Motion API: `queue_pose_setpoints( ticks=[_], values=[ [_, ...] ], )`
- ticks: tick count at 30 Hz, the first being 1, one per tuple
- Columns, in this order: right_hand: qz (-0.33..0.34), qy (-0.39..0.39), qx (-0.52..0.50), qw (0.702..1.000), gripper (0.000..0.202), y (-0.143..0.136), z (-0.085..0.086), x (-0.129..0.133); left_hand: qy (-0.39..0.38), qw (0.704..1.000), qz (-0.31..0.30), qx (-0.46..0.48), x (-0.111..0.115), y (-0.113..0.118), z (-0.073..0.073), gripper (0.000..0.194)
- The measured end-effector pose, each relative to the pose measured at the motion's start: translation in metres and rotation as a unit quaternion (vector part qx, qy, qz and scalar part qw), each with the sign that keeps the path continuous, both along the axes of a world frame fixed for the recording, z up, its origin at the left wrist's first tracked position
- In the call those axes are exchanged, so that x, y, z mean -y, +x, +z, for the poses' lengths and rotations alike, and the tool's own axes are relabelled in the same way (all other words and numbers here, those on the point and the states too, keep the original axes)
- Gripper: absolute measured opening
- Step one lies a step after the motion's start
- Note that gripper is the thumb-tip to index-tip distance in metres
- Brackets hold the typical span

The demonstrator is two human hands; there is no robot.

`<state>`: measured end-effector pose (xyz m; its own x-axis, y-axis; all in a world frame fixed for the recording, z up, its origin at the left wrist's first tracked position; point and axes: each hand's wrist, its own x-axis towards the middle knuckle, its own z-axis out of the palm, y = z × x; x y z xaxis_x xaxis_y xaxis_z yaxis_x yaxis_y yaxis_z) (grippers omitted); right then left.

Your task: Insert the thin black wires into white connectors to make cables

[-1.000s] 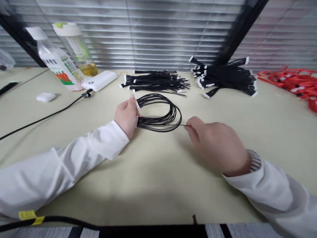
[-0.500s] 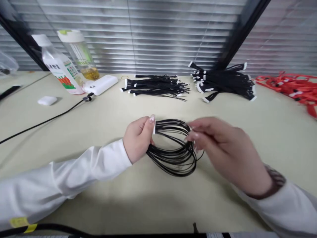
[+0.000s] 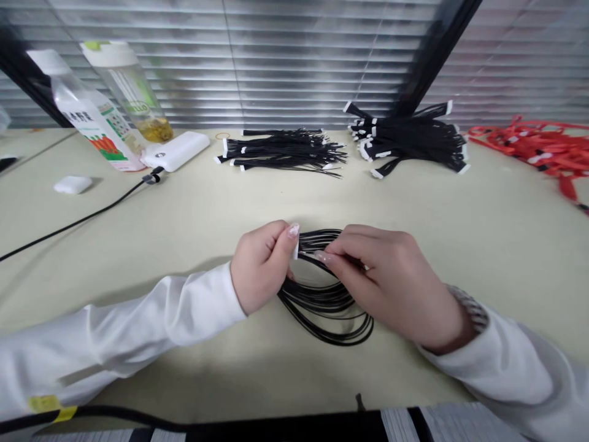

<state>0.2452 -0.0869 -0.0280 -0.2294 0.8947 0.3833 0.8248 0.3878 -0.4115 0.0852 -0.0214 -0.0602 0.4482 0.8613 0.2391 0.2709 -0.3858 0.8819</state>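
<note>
My left hand is closed on a white connector, thumb on top, at the left end of a looped bundle of thin black wires. The loops hang below and to the right, just above the table. My right hand pinches one black wire between thumb and forefinger, its tip close to the face of the connector. The fingers of my right hand cover the upper right part of the loops. Whether the wire tip has entered the connector I cannot tell.
Behind lie a pile of short black wires, a second pile of black cables with white connectors and red cables. At left stand a drink bottle and a tumbler, beside a white power bank and a small white case.
My right hand has moved left with the pinched wire, from the right side of the loops to the connector. My left hand keeps its hold. The view has shifted slightly.
</note>
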Motion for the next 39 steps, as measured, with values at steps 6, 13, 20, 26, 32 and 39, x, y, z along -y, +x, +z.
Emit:
queue_pose_setpoints(
  ticks=[6, 13, 20, 26, 32, 39],
  values=[
    [0.014, 0.0, 0.003, 1.0, 0.02, 0.001, -0.001, -0.002, -0.006, 1.0, 0.003, 0.004, 0.0, 0.001, 0.001, 0.038],
    [0.011, -0.001, -0.016, 1.0, 0.021, 0.001, -0.001, -0.003, -0.004, 1.0, 0.003, 0.004, 0.0, 0.001, 0.002, 0.038],
    [0.005, -0.009, 0.008, 1.0, 0.023, -0.004, -0.007, -0.005, -0.019, 1.0, -0.005, 0.001, 0.001, 0.002, 0.002, 0.037],
    [0.009, 0.036, 0.025, 0.999, 0.02, -0.003, -0.011, -0.003, -0.051, 0.999, 0.003, -0.001, 0.0, 0.005, 0.001, 0.037],
    [-0.023, 0.049, 0.042, 0.998, 0.062, 0.013, -0.013, -0.012, -0.065, 0.995, 0.04, 0.061, -0.007, 0.001, 0.002, 0.04],
    [-0.166, -0.017, -0.114, 0.979, 0.018, 0.038, -0.008, -0.027, -0.056, 0.991, 0.093, 0.073, -0.018, -0.003, 0.003, 0.033]
  ],
)
